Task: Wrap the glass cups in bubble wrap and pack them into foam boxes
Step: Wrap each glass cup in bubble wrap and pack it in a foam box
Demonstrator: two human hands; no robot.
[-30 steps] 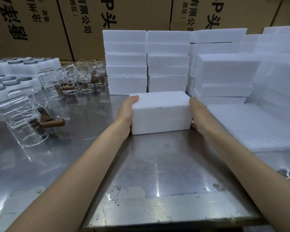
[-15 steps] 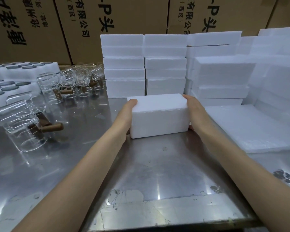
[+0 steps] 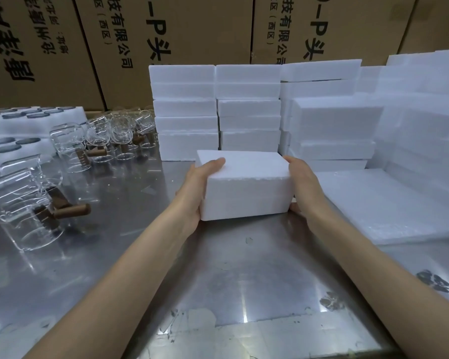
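Between both hands point(image 3: 192, 193) point(image 3: 305, 187), a closed, plain white foam box point(image 3: 246, 195).

A matt, grainy white foam box point(image 3: 244, 187) is seen on a glossy, scuffed metal worktop point(image 3: 244, 275), beside clear, shiny glass cups point(image 3: 29, 213) with brown wooden handles point(image 3: 71, 211) and dull brown cardboard cartons point(image 3: 192, 29) printed in black.

Left hand point(image 3: 192, 193) and right hand point(image 3: 305, 187) grip a foam box point(image 3: 246, 187) by its ends; glass cups point(image 3: 70, 146) stand left.
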